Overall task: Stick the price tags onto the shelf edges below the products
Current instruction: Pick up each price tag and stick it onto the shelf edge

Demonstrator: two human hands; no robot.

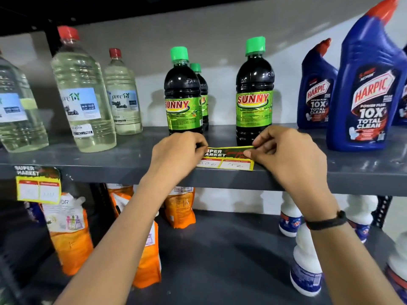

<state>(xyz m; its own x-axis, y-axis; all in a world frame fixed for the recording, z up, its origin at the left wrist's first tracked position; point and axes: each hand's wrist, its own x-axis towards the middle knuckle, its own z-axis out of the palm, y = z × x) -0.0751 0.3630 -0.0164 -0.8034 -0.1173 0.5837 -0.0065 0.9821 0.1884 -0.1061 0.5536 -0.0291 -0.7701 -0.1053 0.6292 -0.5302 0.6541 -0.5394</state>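
Note:
A yellow price tag [226, 158] with a dark "SUPER MARKET" header lies over the front lip of the grey shelf [123, 170], below the dark Sunny bottles [254, 93] with green caps. My left hand [176, 155] pinches the tag's left end. My right hand [288, 155] pinches its upper right corner. The tag's top part rests on the shelf surface and its lower part bends over the edge. A second yellow price tag [38, 183] hangs from the shelf edge at the left, under the clear bottles.
Clear bleach bottles [83, 95] with red caps stand at the left of the shelf, blue Harpic bottles [365, 89] at the right. On the lower shelf are orange pouches [70, 236] and white bottles [307, 260].

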